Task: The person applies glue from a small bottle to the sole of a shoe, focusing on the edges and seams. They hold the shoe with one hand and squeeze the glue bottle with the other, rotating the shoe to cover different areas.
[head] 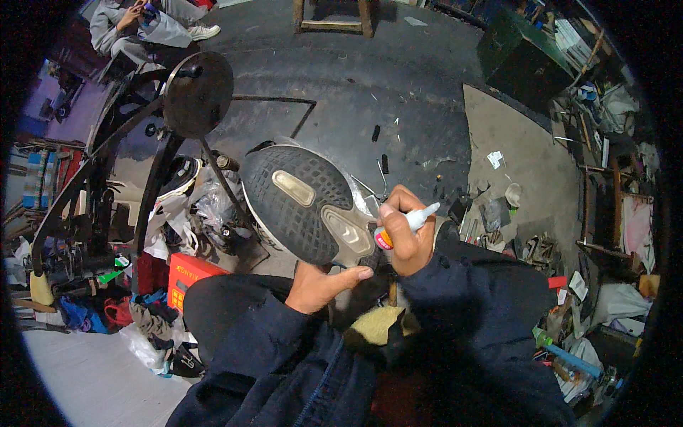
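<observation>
A shoe (267, 219) is turned so that its black treaded sole with pale inset panels faces up at me, above my lap. My left hand (325, 285) grips it at the near end, the thumb lying along the sole's edge. In my right hand (406, 229) is a small white glue bottle (419, 218) with a coloured label. Its tapered nozzle points up and to the right, away from the shoe. The right fingers are close to the sole's right end; whether they touch it I cannot tell. The shoe's upper is mostly hidden beneath the sole.
A black cast-iron machine with a round handwheel (198, 95) stands at the left. Below it are a red box (192, 280), shoes and plastic bags. A seated person (120, 26) is at the top left, near a wooden stool (333, 25). Scraps and tools lie along the right.
</observation>
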Demonstrator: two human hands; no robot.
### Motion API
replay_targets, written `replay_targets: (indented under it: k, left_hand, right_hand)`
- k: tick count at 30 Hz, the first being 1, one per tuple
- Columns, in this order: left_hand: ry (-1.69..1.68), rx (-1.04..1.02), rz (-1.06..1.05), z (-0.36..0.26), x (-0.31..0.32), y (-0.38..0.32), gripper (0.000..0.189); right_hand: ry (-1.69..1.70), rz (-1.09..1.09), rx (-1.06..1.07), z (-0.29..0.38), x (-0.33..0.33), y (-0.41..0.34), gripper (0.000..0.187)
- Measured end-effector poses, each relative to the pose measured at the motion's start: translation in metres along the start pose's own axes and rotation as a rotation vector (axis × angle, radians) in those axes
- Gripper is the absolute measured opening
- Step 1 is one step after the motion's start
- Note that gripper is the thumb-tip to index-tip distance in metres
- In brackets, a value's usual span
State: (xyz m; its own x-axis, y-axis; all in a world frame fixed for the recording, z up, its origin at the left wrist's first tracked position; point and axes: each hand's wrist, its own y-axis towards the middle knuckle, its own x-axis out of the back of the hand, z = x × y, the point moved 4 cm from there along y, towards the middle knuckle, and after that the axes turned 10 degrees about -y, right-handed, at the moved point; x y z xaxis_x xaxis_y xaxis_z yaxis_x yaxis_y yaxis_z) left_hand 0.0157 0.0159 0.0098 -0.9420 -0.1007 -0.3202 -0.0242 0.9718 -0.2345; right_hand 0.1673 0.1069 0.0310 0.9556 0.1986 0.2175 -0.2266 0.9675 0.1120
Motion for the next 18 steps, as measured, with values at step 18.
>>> replay_targets:
  k: [18]
  left_hand:
    - [-0.081, 0.082, 0.05, 0.0023, -0.0003, 0.0001, 0.061]
  right_hand:
    - [0.007, -0.087, 0.068, 0.0001, -0.0091, 0.0032, 0.027]
